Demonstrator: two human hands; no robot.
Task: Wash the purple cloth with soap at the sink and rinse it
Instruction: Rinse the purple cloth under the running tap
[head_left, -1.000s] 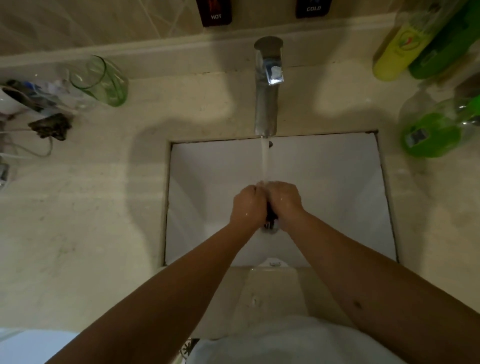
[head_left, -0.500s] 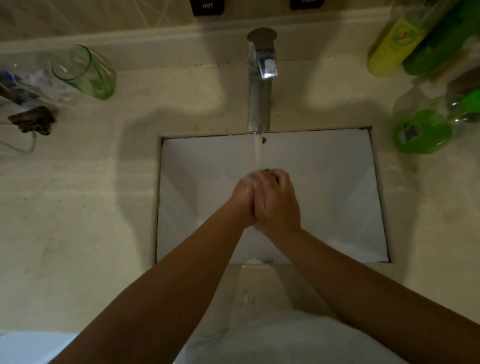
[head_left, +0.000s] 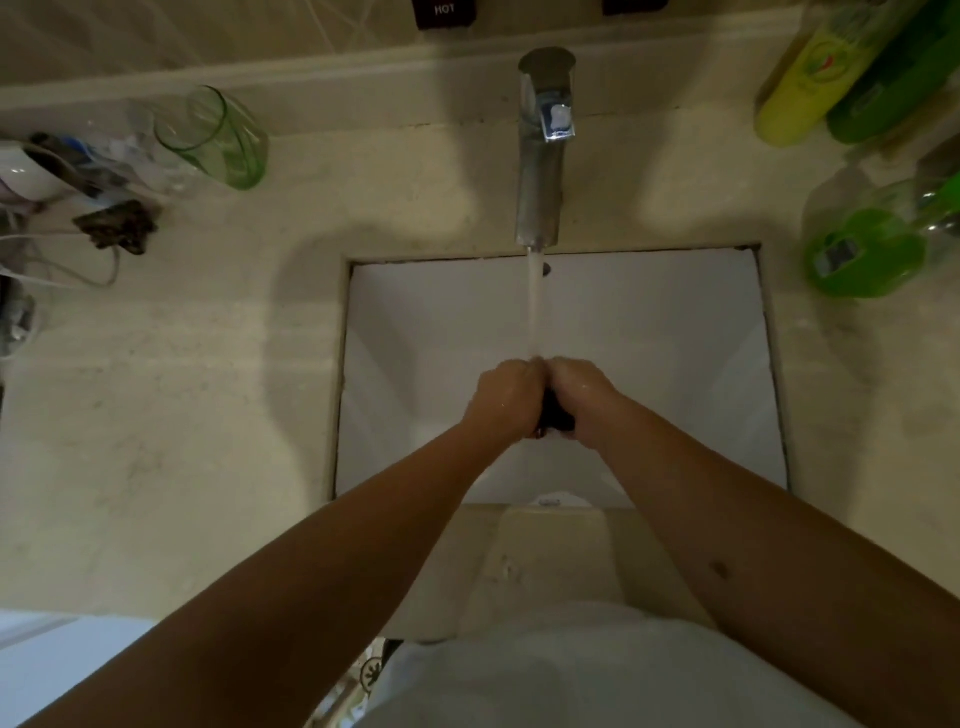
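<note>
Around the white sink (head_left: 649, 338), set into a beige stone tabletop (head_left: 182, 415): a green glass (head_left: 218, 137) lying tilted at the back left, beside a clutter of small items and a white cable (head_left: 67, 270). At the back right, a yellow bottle (head_left: 810, 78), a dark green bottle (head_left: 893, 88) touching it, and nearer, a clear bottle of green liquid (head_left: 862, 249). On the wall above, a dark plate marked HOT (head_left: 444, 11). At the back centre, a chrome faucet (head_left: 543, 156), with a stream of water (head_left: 534, 306) running straight down onto the knuckles.

Nothing between camera and hands but the two bare forearms, meeting over the middle of the basin. Left hand (head_left: 506, 400) and right hand (head_left: 582, 397) pressed close side by side, fingers of both curled tight and clenched round the purple cloth (head_left: 555, 415). Cloth bunched small between the palms under the stream, only a dark wedge showing at the near side; the rest hidden by the hands. Wet sheen on both hands.
</note>
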